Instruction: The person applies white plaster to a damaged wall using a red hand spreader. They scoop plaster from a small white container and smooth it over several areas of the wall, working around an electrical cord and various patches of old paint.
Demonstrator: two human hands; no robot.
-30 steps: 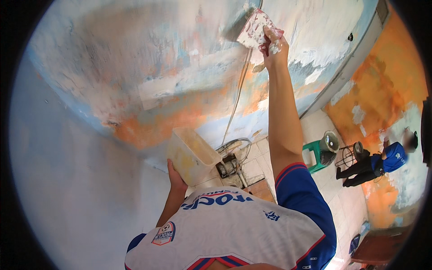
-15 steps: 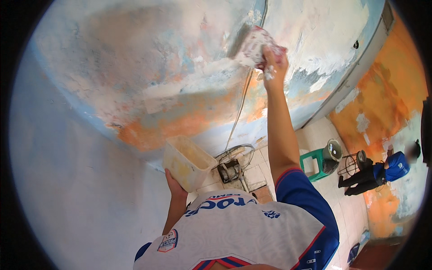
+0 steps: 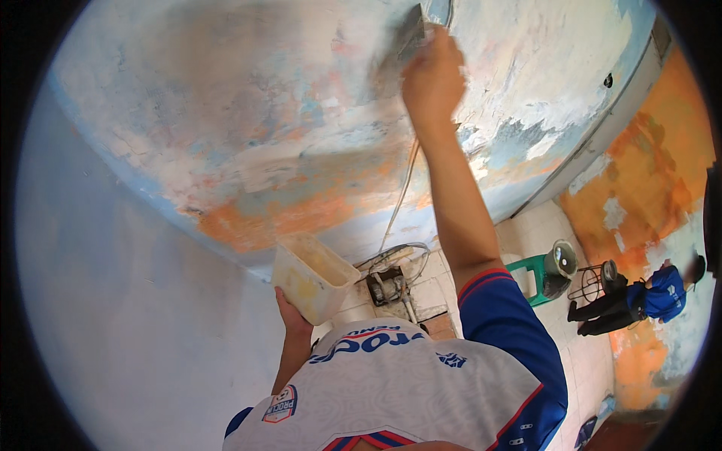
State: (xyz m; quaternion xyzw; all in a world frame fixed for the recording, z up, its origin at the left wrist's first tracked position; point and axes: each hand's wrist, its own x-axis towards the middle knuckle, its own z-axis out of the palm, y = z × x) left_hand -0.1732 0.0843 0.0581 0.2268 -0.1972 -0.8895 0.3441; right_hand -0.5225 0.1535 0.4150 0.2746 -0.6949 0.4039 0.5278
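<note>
A flat blade is held in the closed right hand at the patchy wall on the far side; the fingers' exact placement on it cannot be told. A pale tub is held by the left hand on the near left, its fill level unclear.

The blade is positioned just beside a cable run along the wall. Should the stroke be carried across it, the edge could be snagged or the cable pulled loose. The tub appears to be supported from one side only; if the grip is relaxed, it could be tipped and any contents spilled toward the floor equipment to its right.
</note>
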